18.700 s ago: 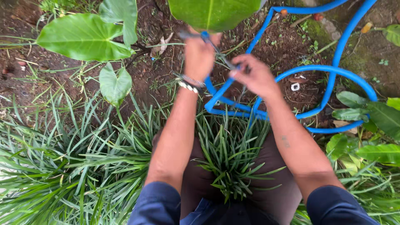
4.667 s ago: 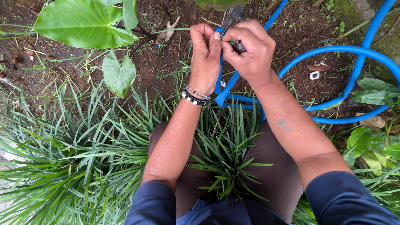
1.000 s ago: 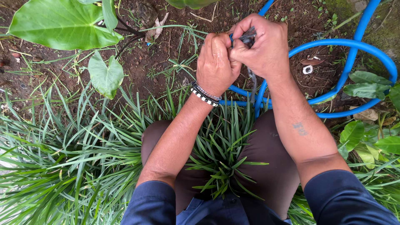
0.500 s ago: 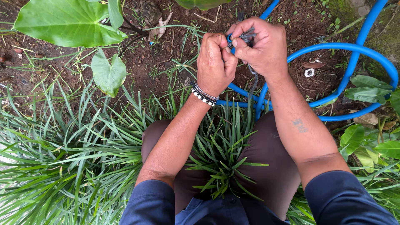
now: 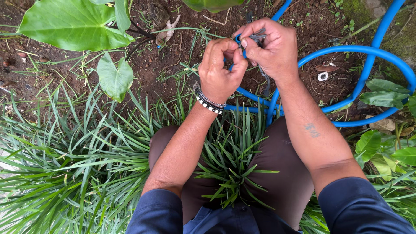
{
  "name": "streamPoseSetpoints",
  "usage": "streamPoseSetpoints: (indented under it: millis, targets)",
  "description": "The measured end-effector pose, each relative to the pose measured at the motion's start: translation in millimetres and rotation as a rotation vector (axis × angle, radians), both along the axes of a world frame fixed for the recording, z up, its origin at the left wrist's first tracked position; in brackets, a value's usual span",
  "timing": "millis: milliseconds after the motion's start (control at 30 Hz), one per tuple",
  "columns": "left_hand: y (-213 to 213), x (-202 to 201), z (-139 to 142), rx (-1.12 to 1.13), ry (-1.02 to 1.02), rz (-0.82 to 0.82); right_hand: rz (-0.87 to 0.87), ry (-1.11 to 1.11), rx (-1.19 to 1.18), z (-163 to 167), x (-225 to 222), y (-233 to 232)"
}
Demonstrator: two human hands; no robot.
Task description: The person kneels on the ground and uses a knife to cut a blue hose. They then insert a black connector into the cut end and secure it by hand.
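Both hands met above the soil: left hand (image 5: 221, 69) pinched the blue hose (image 5: 372, 65) end steady; right hand (image 5: 271, 47) gripped, apparently, a dark fitting (image 5: 258, 36).

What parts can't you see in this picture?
Head view:
- The end of the blue hose: the left hand and right hand cover it.
- The dark thing in the right hand: fingers hide most of it.
- The big leaf: cut off by the top edge.
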State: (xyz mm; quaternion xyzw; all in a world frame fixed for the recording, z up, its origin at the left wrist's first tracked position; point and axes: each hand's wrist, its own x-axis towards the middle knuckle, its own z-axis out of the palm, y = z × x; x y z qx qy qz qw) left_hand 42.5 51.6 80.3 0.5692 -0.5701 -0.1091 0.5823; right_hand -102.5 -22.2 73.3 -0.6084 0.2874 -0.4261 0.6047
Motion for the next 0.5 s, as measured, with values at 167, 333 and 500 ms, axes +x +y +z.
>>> streamPoseSetpoints:
  millis: [167,333,500]
  targets:
    - [-4,-4,-3,0.056,-0.017,0.051,0.006,0.037,0.007,3,1,1]
    - [-8,0,-12,0.093,-0.243,0.065,0.046,0.086,0.077,7,-4,1]
    - [-10,0,-17,0.051,-0.228,0.066,0.103,0.024,-0.054,2,-7,-6]
